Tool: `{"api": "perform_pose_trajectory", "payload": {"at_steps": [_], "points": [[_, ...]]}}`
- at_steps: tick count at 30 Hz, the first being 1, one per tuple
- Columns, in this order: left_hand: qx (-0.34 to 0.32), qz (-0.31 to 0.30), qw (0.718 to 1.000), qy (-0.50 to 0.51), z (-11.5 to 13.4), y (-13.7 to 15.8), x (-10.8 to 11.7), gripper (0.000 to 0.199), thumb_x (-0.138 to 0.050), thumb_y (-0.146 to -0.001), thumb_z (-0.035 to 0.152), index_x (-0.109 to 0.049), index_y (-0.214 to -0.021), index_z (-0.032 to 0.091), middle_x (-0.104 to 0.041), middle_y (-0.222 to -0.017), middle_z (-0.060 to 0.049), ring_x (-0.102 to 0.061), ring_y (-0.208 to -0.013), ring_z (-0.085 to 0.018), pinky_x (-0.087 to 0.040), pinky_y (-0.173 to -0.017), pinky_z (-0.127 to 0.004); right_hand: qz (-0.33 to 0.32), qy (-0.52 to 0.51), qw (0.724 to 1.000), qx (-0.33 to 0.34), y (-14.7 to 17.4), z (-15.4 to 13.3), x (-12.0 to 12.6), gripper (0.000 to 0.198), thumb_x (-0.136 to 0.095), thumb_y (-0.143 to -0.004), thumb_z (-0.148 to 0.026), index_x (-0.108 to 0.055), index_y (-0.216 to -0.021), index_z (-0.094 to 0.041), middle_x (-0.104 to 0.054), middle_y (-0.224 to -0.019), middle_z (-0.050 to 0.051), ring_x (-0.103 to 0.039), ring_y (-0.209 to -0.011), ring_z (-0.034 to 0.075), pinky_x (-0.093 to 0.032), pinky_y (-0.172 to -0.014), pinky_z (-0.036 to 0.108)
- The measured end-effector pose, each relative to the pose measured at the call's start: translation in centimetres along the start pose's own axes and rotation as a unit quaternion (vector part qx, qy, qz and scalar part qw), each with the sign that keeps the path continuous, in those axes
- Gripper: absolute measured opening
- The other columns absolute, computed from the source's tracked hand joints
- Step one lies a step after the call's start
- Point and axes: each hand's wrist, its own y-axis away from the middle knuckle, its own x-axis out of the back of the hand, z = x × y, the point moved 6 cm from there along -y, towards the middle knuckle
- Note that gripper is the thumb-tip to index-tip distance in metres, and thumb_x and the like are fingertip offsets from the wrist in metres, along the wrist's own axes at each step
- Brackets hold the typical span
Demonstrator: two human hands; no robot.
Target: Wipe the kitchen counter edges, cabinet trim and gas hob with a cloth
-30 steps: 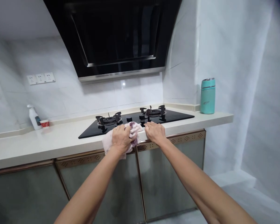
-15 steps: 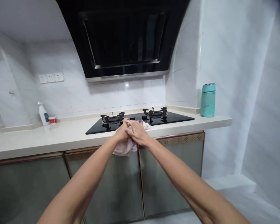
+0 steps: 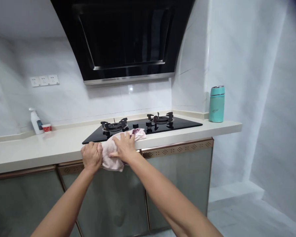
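Observation:
A pale pink cloth (image 3: 113, 161) with a dark purple patch is draped over the counter's front edge. It lies partly on the front of the black gas hob (image 3: 185, 123). My right hand (image 3: 124, 146) presses down on the cloth from above, thumb apart and fingers bent over its folds. Beside it, my left hand (image 3: 91, 156) is closed in a fist at the counter edge, against the cloth's left end. Its fingertips are hidden, but a bit of cloth seems to be gripped in it.
The countertop (image 3: 61, 140) runs left to a white spray bottle (image 3: 36, 121) and a red and white cup (image 3: 46, 128). A turquoise flask (image 3: 216, 104) stands at the right end. Above hangs a black range hood (image 3: 125, 39); below are cabinet doors (image 3: 108, 200).
My hands were stacked together on the cloth and have now come apart. The left hand has moved left along the edge, and the cloth has shifted left with the right hand.

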Motion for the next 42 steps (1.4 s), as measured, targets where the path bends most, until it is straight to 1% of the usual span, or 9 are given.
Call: {"api": "perform_pose_trajectory", "payload": {"at_steps": [5, 12, 17, 22, 26, 29, 35, 39, 42], "points": [[-0.046, 0.054, 0.997, 0.013, 0.0, 1.2, -0.5, 0.050, -0.028, -0.102, 0.041, -0.073, -0.100, 0.020, -0.069, -0.095, -0.012, -0.058, -0.093, -0.028, -0.037, -0.090, -0.042, 0.052, -0.011, 0.994, 0.095, 0.6, 0.7, -0.9, 0.075, -0.066, -0.081, -0.073, -0.053, -0.140, -0.029, -0.047, -0.147, 0.017, -0.040, -0.127, 0.038, -0.033, -0.099, 0.054], [-0.069, 0.067, 0.995, 0.038, -0.9, 0.9, -0.9, 0.046, -0.031, -0.101, 0.043, -0.071, -0.104, 0.020, -0.072, -0.102, -0.012, -0.060, -0.096, -0.029, -0.038, -0.095, -0.044, 0.064, 0.005, 0.986, 0.155, 3.1, 8.8, -0.2, 0.075, -0.074, -0.079, -0.065, -0.054, -0.142, -0.030, -0.044, -0.153, 0.014, -0.040, -0.130, 0.036, -0.027, -0.105, 0.051], [-0.058, 0.084, 0.991, 0.089, -0.9, 1.0, -0.9, 0.040, -0.035, -0.098, 0.045, -0.070, -0.099, 0.024, -0.072, -0.099, -0.008, -0.060, -0.094, -0.028, -0.040, -0.096, -0.046, 0.047, 0.039, 0.993, 0.105, 5.8, 17.4, 1.3, 0.080, -0.072, -0.077, -0.070, -0.054, -0.143, -0.027, -0.044, -0.153, 0.014, -0.039, -0.131, 0.038, -0.029, -0.104, 0.051], [-0.054, 0.084, 0.990, 0.100, -0.9, 0.9, -0.8, 0.035, -0.039, -0.096, 0.043, -0.070, -0.098, 0.026, -0.072, -0.098, -0.008, -0.060, -0.093, -0.029, -0.042, -0.096, -0.048, 0.035, 0.096, 0.994, 0.032, 9.2, 29.2, 4.8, 0.084, -0.079, -0.070, -0.065, -0.057, -0.137, -0.019, -0.052, -0.147, 0.017, -0.043, -0.134, 0.034, -0.034, -0.109, 0.047], [-0.051, 0.095, 0.990, 0.095, -0.6, 1.0, -0.8, 0.037, -0.038, -0.096, 0.042, -0.070, -0.097, 0.023, -0.071, -0.096, -0.010, -0.059, -0.093, -0.030, -0.041, -0.095, -0.049, 0.014, 0.132, 0.988, -0.074, 11.1, 37.8, 7.7, 0.062, -0.068, -0.082, -0.056, -0.061, -0.133, -0.021, -0.060, -0.138, 0.016, -0.053, -0.128, 0.031, -0.042, -0.104, 0.045], [-0.038, 0.103, 0.991, 0.080, -0.5, 1.0, -1.1, 0.039, -0.037, -0.097, 0.041, -0.070, -0.095, 0.021, -0.069, -0.094, -0.009, -0.058, -0.093, -0.029, -0.040, -0.095, -0.047, 0.003, 0.163, 0.978, -0.129, 11.8, 40.8, 8.6, 0.055, -0.067, -0.082, -0.048, -0.061, -0.132, -0.027, -0.062, -0.135, 0.013, -0.057, -0.125, 0.031, -0.045, -0.102, 0.048], [-0.007, 0.102, 0.993, 0.065, -0.2, 1.0, -1.8, 0.036, -0.038, -0.097, 0.036, -0.070, -0.091, 0.021, -0.066, -0.091, -0.010, -0.056, -0.093, -0.029, -0.037, -0.095, -0.050, -0.008, 0.226, 0.963, -0.149, 12.3, 37.7, 8.2, 0.065, -0.068, -0.081, -0.057, -0.060, -0.138, -0.028, -0.056, -0.143, 0.015, -0.052, -0.122, 0.039, -0.045, -0.095, 0.055], [0.011, 0.096, 0.992, 0.081, 0.0, 1.0, -1.6, 0.033, -0.040, -0.096, 0.036, -0.069, -0.087, 0.023, -0.064, -0.088, -0.011, -0.055, -0.094, -0.031, -0.036, -0.095, -0.051, -0.027, 0.203, 0.975, -0.088, 10.1, 29.9, 6.8, 0.068, -0.070, -0.082, -0.060, -0.060, -0.140, -0.026, -0.053, -0.144, 0.016, -0.048, -0.120, 0.037, -0.041, -0.095, 0.051], [0.005, 0.089, 0.994, 0.066, 0.3, 0.9, -1.4, 0.034, -0.038, -0.097, 0.037, -0.068, -0.088, 0.022, -0.064, -0.089, -0.012, -0.055, -0.094, -0.031, -0.035, -0.095, -0.050, -0.037, 0.133, 0.990, -0.021, 6.8, 21.3, 4.5, 0.070, -0.069, -0.083, -0.066, -0.060, -0.139, -0.026, -0.054, -0.139, 0.017, -0.048, -0.118, 0.036, -0.038, -0.096, 0.050]]}}
